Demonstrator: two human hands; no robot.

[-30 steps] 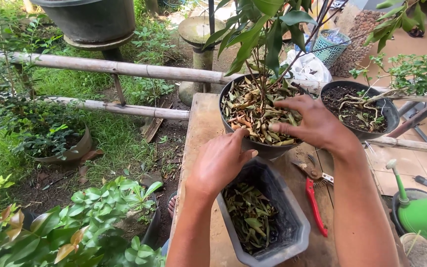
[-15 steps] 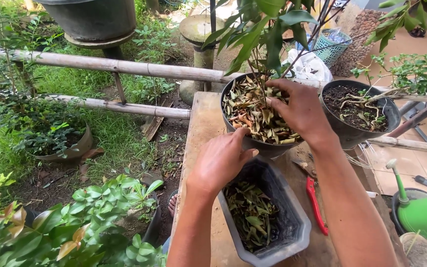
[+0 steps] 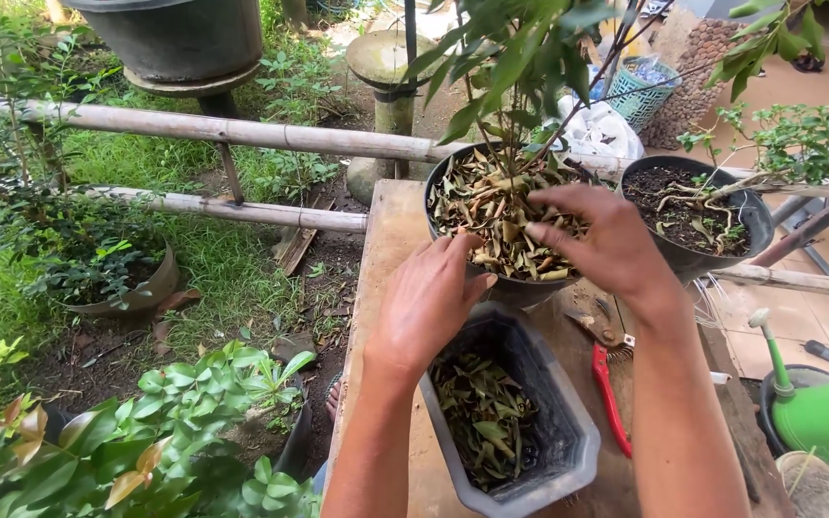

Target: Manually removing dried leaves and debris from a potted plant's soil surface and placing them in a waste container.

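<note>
The person's right hand (image 3: 606, 245) lies on the dry brown leaves (image 3: 491, 216) heaped in a round black pot (image 3: 515, 288) at the far end of the wooden worktop (image 3: 386, 288), fingers curled down into the litter; whether that grip is pinching any leaf I cannot tell, since the fingertips are buried. The left hand (image 3: 429, 302) rests against the pot's near rim, fingers loosely spread and touching the edge of the leaf heap, holding nothing that shows. A slim-stemmed plant with long green leaves (image 3: 520, 58) rises out of the pot and hangs over both hands. Just in front of the pot, touching it, sits a grey angular planter (image 3: 568, 451) with a layer of greenish fallen leaves (image 3: 482, 417) in its bottom. Red-handled pruning shears (image 3: 611, 398) lie on the worktop beside the planter, partly under the right forearm. To the right stands a second black pot (image 3: 741, 230) of dark soil with a small twiggy shrub (image 3: 789, 139), and lower down a green watering can (image 3: 822, 417). Bamboo rails (image 3: 213, 129) cross the grass to the left.
</note>
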